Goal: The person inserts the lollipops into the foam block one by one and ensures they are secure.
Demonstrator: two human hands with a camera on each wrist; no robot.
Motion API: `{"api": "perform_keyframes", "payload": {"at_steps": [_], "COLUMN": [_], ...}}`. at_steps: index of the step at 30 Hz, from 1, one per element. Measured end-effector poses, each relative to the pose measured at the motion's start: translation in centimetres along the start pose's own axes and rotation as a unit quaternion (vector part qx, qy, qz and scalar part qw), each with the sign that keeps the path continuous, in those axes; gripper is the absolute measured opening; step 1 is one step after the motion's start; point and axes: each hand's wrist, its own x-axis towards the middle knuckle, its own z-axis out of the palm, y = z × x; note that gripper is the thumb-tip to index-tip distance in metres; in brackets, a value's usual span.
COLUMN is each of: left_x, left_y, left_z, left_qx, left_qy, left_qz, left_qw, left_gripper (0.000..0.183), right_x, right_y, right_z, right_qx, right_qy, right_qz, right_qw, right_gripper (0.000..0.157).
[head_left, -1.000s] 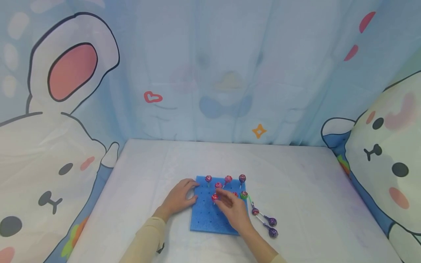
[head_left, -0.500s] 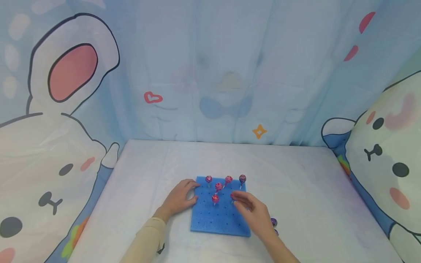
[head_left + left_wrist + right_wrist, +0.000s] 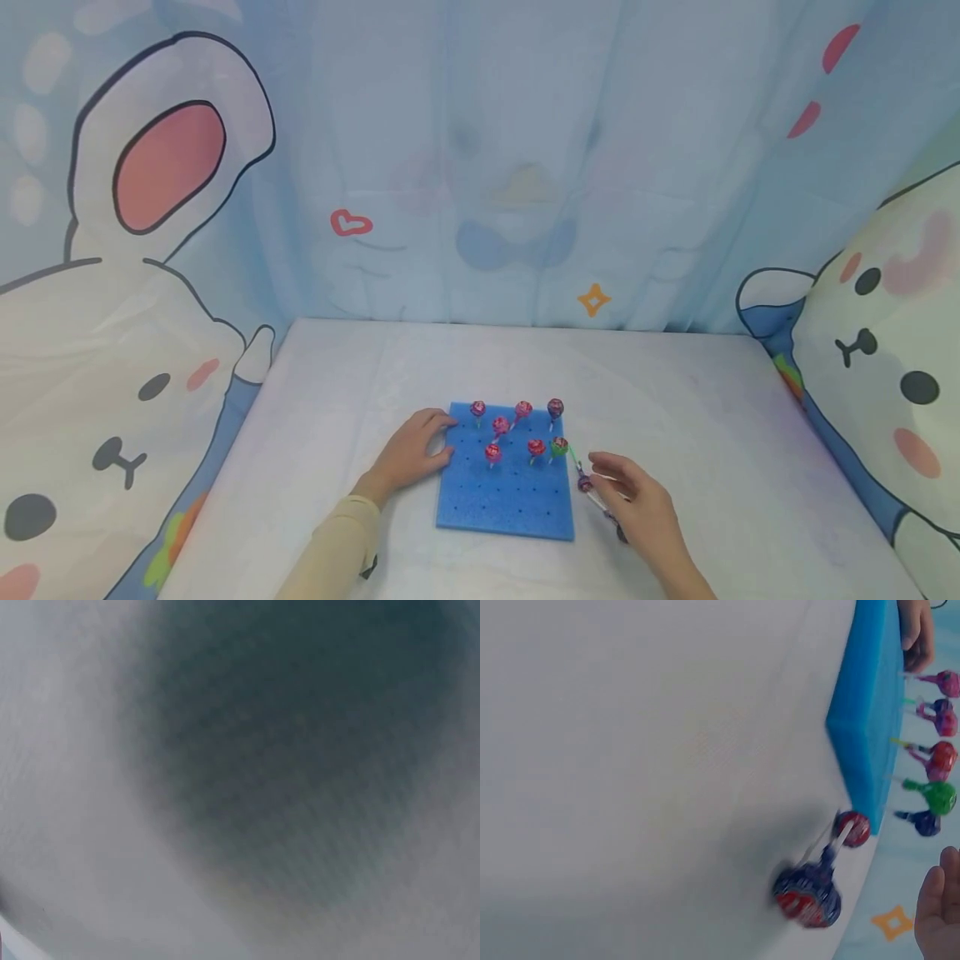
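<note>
Now your right hand point(image 3: 641, 504) is off blue board point(image 3: 498, 498), uncovering red lollipop point(image 3: 536, 447) and green lollipop point(image 3: 559, 447), both standing near board's right edge. Fingers and thumb parted, holding nothing, beside loose lollipops point(image 3: 585, 483) past that edge. Left hand point(image 3: 411, 448) unmoved, fingers spread against left edge.

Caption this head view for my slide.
Left hand touching a square blue foam board, seven colorfully wrapped round lollipops planted in it; right hand near loose lollipops on the white tabletop.
</note>
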Motion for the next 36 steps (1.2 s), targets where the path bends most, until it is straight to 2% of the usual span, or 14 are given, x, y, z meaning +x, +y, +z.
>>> {"api": "perform_keyframes", "payload": {"at_steps": [8, 19, 25, 27, 31, 36], "left_x": [0.0, 0.0, -0.1, -0.1, 0.0, 0.0], "left_y": [0.1, 0.1, 0.1, 0.0, -0.1, -0.3], "left_z": [0.0, 0.0, 0.1, 0.1, 0.2, 0.4], "left_qx": [0.001, -0.002, -0.004, -0.002, -0.001, 0.002], "left_qy": [-0.002, 0.001, -0.002, -0.001, 0.006, 0.006], "left_qz": [0.000, -0.004, -0.005, -0.004, 0.001, 0.003], "left_qw": [1.0000, 1.0000, 1.0000, 1.0000, 1.0000, 1.0000], "left_gripper": [0.043, 0.043, 0.043, 0.043, 0.042, 0.043], "right_x": [-0.2, -0.1, 0.0, 0.2, 0.5, 0.7], "right_y": [2.5, 5.1, 6.2, 6.5, 6.6, 6.4], "right_z": [-1.4, -2.2, -2.7, -2.6, -2.4, -2.4], "right_qx": [-0.059, -0.142, -0.162, -0.166, -0.170, -0.167], "right_qy": [-0.009, -0.081, -0.094, -0.097, -0.097, -0.089], "right_qz": [0.042, 0.058, 0.043, 0.051, 0.062, 0.049], "right_qw": [0.997, 0.985, 0.981, 0.980, 0.979, 0.981], "right_gripper": [0.038, 0.039, 0.037, 0.037, 0.038, 0.037]}}
